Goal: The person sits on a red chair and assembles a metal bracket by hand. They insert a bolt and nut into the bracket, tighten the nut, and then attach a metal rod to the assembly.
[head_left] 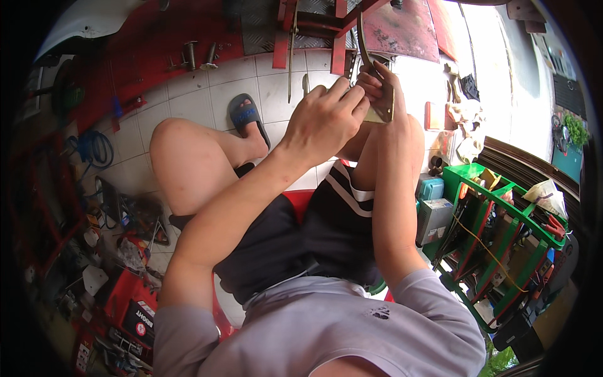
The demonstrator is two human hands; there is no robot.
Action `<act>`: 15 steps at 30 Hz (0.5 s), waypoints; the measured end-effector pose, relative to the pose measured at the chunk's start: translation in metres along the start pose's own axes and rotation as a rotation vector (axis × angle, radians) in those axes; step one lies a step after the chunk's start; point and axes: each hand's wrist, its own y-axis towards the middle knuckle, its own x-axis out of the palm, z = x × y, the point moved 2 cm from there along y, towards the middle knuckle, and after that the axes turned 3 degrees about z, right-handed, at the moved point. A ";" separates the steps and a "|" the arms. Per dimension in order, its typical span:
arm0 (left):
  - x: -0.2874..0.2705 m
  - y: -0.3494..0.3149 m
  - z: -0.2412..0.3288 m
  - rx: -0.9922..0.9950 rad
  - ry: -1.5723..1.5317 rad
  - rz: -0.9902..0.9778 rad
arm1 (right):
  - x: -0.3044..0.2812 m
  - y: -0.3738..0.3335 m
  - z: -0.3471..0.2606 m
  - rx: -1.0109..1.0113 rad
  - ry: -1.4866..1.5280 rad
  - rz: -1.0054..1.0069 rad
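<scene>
The right grip (392, 85) clasps a flat, pale metal plate (381, 114); the left grip (328, 116) curls beside it, hold unclear.

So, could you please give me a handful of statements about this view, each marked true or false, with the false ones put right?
1. The right hand holds a flat piece. True.
2. The left hand hangs well away from the right hand. False: the left hand is raised close beside it, fingers curled.
3. A coiled blue hose is at the left of the picture. True.
4. The rack at the right is yellow. False: it is green.
5. The left foot wears a dark open-toed sandal. True.
6. The shorts are all white. False: they are black with white stripes on the right leg.
</scene>
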 end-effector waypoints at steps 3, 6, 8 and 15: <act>-0.001 0.000 -0.001 -0.008 -0.020 -0.025 | -0.004 0.001 0.001 -0.036 0.001 -0.035; 0.001 -0.001 -0.006 -0.100 -0.081 -0.115 | 0.011 -0.008 0.006 -0.009 0.057 0.029; 0.007 -0.002 -0.007 -0.203 -0.091 -0.137 | 0.012 -0.007 0.008 -0.006 0.069 0.045; 0.011 -0.002 -0.013 -0.296 -0.105 -0.193 | 0.013 -0.007 0.005 -0.032 -0.052 0.124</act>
